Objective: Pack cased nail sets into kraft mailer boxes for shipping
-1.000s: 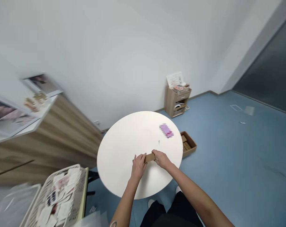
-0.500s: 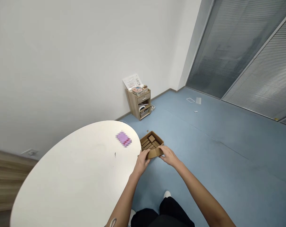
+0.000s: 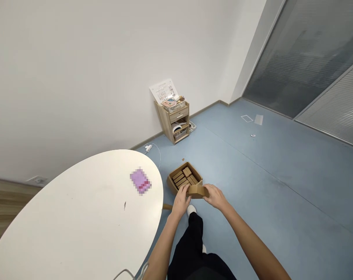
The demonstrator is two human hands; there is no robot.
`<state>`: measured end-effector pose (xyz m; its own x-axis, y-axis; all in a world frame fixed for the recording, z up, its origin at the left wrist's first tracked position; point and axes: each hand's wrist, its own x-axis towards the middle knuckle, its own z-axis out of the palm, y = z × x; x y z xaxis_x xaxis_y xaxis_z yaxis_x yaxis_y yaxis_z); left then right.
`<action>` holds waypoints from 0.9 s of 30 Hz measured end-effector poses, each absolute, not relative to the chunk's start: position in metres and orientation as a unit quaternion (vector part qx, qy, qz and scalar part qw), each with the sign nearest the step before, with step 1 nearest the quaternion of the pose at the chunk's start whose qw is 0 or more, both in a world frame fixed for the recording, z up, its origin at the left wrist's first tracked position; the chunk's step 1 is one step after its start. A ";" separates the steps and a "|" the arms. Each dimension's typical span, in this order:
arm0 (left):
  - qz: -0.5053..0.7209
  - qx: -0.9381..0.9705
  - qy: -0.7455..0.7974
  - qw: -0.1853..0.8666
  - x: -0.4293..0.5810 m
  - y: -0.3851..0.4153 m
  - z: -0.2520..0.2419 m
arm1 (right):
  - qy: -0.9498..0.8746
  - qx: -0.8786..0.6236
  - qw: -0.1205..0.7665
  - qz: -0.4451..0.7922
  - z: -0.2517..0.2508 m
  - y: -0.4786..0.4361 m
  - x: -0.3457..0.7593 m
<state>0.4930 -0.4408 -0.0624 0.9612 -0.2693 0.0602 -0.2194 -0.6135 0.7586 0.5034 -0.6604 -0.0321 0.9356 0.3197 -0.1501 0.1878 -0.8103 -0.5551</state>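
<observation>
Both of my hands hold a folded piece of brown cardboard (image 3: pixel 197 191) just above and in front of an open cardboard box (image 3: pixel 174 182) on the blue floor. My left hand (image 3: pixel 180 202) grips its left end, and my right hand (image 3: pixel 215 196) grips its right end. The box holds several flat brown cardboard pieces (image 3: pixel 184 175) lying in rows. The held piece hides the box's near edge. To my left stands a round white table (image 3: pixel 77 221) with a pixelated pink object (image 3: pixel 140 181) on it.
A small wooden cabinet (image 3: pixel 173 122) with papers and a basket on top stands against the white wall. A white cable (image 3: pixel 149 147) lies by the skirting. Scraps of paper (image 3: pixel 258 119) lie on the floor near a glass partition (image 3: pixel 304 58).
The cardboard piece has moved from above the table to above the box on the floor, carried by both hands. My view has turned, moving the table toward the left.
</observation>
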 end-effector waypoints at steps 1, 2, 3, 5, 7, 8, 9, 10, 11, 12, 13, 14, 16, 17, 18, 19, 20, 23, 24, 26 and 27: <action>-0.029 0.903 -0.123 0.412 0.506 -0.443 -0.073 | -0.116 -0.949 0.266 0.124 -0.041 -0.663 0.518; -0.031 0.907 -0.111 0.404 0.520 -0.444 -0.085 | -0.095 -0.954 0.254 0.127 -0.051 -0.665 0.534; -0.038 0.912 -0.100 0.395 0.534 -0.445 -0.098 | -0.072 -0.958 0.243 0.131 -0.062 -0.668 0.549; -0.062 0.922 -0.073 0.375 0.563 -0.445 -0.124 | -0.025 -0.964 0.221 0.144 -0.084 -0.673 0.581; -0.095 0.929 -0.040 0.355 0.591 -0.444 -0.151 | 0.012 -0.967 0.202 0.155 -0.107 -0.678 0.613; -0.113 0.932 -0.022 0.345 0.603 -0.443 -0.164 | 0.023 -0.968 0.195 0.157 -0.119 -0.681 0.627; -0.131 0.933 -0.005 0.335 0.614 -0.443 -0.177 | 0.030 -0.968 0.191 0.157 -0.131 -0.684 0.641; -0.147 0.933 0.011 0.328 0.623 -0.443 -0.189 | 0.033 -0.969 0.187 0.158 -0.143 -0.686 0.653; -0.162 0.933 0.025 0.322 0.631 -0.443 -0.203 | 0.033 -0.969 0.184 0.159 -0.156 -0.688 0.664; -0.173 0.931 0.035 0.320 0.638 -0.444 -0.216 | 0.031 -0.970 0.182 0.161 -0.170 -0.689 0.674; -0.181 0.929 0.043 0.321 0.643 -0.445 -0.231 | 0.028 -0.970 0.180 0.163 -0.185 -0.690 0.684; -0.184 0.927 0.048 0.324 0.647 -0.446 -0.247 | 0.024 -0.970 0.178 0.166 -0.201 -0.691 0.692; -0.182 0.924 0.052 0.331 0.653 -0.449 -0.281 | 0.012 -0.970 0.175 0.169 -0.236 -0.691 0.707; -0.179 0.924 0.054 0.333 0.655 -0.450 -0.301 | 0.004 -0.970 0.174 0.170 -0.256 -0.691 0.713; -0.176 0.924 0.057 0.335 0.657 -0.451 -0.321 | -0.005 -0.970 0.172 0.170 -0.276 -0.691 0.720; -0.173 0.923 0.060 0.338 0.659 -0.453 -0.342 | -0.015 -0.971 0.169 0.171 -0.296 -0.691 0.726; -0.169 0.922 0.065 0.342 0.661 -0.454 -0.364 | -0.026 -0.971 0.166 0.171 -0.317 -0.691 0.731; -0.152 0.917 0.086 0.359 0.665 -0.458 -0.431 | -0.056 -0.972 0.159 0.163 -0.377 -0.691 0.747; -0.147 0.916 0.093 0.361 0.666 -0.459 -0.454 | -0.064 -0.972 0.158 0.159 -0.396 -0.691 0.751; -0.143 0.915 0.108 0.360 0.666 -0.461 -0.495 | -0.078 -0.972 0.162 0.152 -0.430 -0.690 0.757; -0.141 0.916 0.114 0.359 0.667 -0.462 -0.515 | -0.085 -0.971 0.167 0.149 -0.446 -0.690 0.760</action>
